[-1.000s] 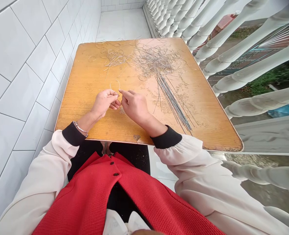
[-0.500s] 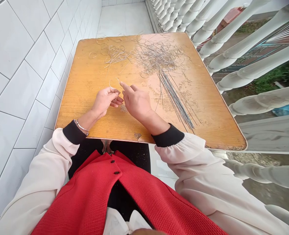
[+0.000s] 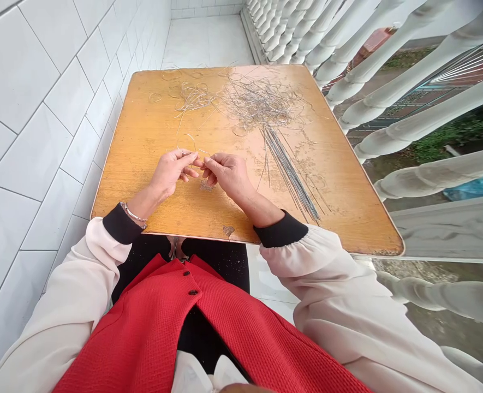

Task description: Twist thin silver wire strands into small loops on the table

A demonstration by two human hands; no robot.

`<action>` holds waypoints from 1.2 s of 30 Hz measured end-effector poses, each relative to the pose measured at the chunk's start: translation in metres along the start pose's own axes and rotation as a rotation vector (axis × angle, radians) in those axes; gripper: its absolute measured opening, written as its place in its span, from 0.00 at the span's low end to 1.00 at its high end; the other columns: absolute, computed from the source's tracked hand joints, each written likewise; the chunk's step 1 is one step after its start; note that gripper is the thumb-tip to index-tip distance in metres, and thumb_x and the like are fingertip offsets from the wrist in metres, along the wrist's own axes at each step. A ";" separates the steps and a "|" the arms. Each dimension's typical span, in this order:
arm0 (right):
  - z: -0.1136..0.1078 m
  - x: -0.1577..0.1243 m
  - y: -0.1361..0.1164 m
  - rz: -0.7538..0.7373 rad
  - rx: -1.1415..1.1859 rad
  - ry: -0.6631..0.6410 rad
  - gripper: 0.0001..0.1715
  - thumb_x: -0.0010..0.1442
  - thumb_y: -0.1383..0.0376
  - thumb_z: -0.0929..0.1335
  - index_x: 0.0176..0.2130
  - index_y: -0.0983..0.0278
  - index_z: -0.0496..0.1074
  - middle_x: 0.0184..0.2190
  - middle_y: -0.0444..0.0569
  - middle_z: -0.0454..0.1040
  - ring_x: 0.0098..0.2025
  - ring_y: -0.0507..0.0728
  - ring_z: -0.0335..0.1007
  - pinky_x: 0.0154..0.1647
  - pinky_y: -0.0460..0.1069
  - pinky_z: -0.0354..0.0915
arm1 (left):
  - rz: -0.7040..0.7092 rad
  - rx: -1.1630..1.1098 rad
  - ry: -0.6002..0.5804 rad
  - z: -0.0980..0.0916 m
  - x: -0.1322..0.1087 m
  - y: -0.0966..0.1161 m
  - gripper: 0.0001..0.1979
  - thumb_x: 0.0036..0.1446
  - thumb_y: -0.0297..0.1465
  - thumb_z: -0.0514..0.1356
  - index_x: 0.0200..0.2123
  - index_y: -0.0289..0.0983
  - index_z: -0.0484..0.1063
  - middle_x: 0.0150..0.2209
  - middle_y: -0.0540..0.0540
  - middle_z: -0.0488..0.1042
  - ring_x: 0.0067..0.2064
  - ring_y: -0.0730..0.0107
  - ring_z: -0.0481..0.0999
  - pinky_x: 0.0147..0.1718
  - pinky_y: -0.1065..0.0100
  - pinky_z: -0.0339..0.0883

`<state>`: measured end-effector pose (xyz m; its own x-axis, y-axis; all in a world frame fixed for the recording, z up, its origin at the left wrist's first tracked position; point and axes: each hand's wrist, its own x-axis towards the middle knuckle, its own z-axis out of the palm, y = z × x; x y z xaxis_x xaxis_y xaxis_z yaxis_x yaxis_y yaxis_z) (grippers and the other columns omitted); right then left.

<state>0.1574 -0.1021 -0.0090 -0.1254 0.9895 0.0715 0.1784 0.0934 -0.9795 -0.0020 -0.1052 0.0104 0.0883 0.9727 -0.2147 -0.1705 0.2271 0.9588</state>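
Observation:
Between finger and thumb, my left hand (image 3: pixel 171 170) pinches a thin wire (image 3: pixel 186 135) bent into a round loop that stands up above the fingers. Close beside it, my right hand (image 3: pixel 228 173) is closed in a pinch, and a short length of wire sticks up from its fingertips. Whether both pieces belong to one wire is hidden by the fingers. The two hands nearly touch over the near part of the wooden table (image 3: pixel 135 147). Beyond them lie a small heap of bent wires (image 3: pixel 195 97) and a larger tangle of wire loops (image 3: pixel 261 101).
A bundle of straight grey wires (image 3: pixel 292 172) runs from the large tangle toward the table's near right. A white tiled wall (image 3: pixel 32 147) stands on the left. White balusters (image 3: pixel 388 120) line the right side. Worn patches mark the tabletop.
My right hand's index finger was stretched out toward the wire and is now curled into a pinch. The loop at my left hand shows rounder and fuller. The view has shifted slightly.

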 end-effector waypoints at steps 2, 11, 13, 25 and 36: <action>0.000 0.001 0.000 0.028 -0.017 -0.002 0.26 0.68 0.66 0.72 0.19 0.64 0.70 0.14 0.43 0.69 0.15 0.47 0.63 0.17 0.42 0.59 | 0.029 0.019 0.002 -0.002 0.001 0.001 0.12 0.69 0.27 0.63 0.29 0.35 0.73 0.28 0.53 0.80 0.19 0.86 0.71 0.19 0.78 0.56; 0.005 -0.006 -0.006 0.014 -0.225 -0.098 0.25 0.68 0.74 0.67 0.20 0.63 0.69 0.16 0.43 0.70 0.17 0.49 0.65 0.23 0.45 0.60 | 0.092 0.096 0.048 -0.001 0.000 0.005 0.17 0.66 0.21 0.63 0.23 0.34 0.72 0.22 0.53 0.74 0.20 0.85 0.63 0.21 0.75 0.53; 0.005 -0.007 -0.005 -0.003 -0.279 -0.108 0.24 0.67 0.74 0.68 0.20 0.63 0.68 0.16 0.42 0.70 0.18 0.49 0.65 0.24 0.46 0.60 | 0.086 0.115 0.068 0.001 -0.001 0.006 0.18 0.66 0.19 0.63 0.22 0.34 0.71 0.21 0.54 0.72 0.19 0.86 0.61 0.20 0.74 0.50; -0.011 0.005 0.003 -0.016 0.096 -0.110 0.18 0.55 0.54 0.82 0.33 0.64 0.80 0.26 0.44 0.76 0.24 0.47 0.65 0.24 0.43 0.65 | 0.029 0.299 -0.125 -0.005 -0.005 0.014 0.19 0.66 0.17 0.60 0.22 0.33 0.68 0.18 0.57 0.65 0.18 0.88 0.59 0.19 0.77 0.48; -0.011 0.007 0.005 -0.001 0.268 -0.032 0.10 0.57 0.66 0.79 0.28 0.64 0.77 0.26 0.43 0.76 0.24 0.47 0.63 0.27 0.43 0.65 | 0.030 0.210 -0.233 -0.012 0.002 0.009 0.14 0.70 0.22 0.60 0.28 0.32 0.75 0.23 0.52 0.75 0.20 0.87 0.66 0.19 0.79 0.51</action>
<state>0.1683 -0.0936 -0.0111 -0.1574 0.9850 0.0703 -0.0857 0.0573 -0.9947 -0.0153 -0.1011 0.0161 0.3131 0.9361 -0.1603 0.0274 0.1598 0.9868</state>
